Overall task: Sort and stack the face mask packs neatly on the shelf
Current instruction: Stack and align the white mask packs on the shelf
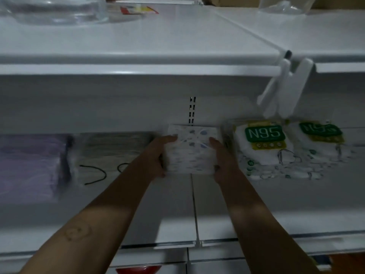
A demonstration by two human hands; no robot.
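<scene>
Left hand (161, 155) and right hand (221, 159) are wrapped round opposite sides of the patterned mask pack (190, 151), which is held mid-shelf near the back panel. Task judged well along: purple pack (27, 165), grey pack (110, 153) and N95 packs (262, 147) are lined up on the shelf (138, 214). Patterned pack not yet released. Whether it is resting down cannot be told.

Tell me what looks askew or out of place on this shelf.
Black ear loops straggle forward from the grey mask pack at centre-left, untidy. The far-right N95 pack sits turned at an angle to the N95 pack beside it. Nothing looks spilled or damaged.
</scene>
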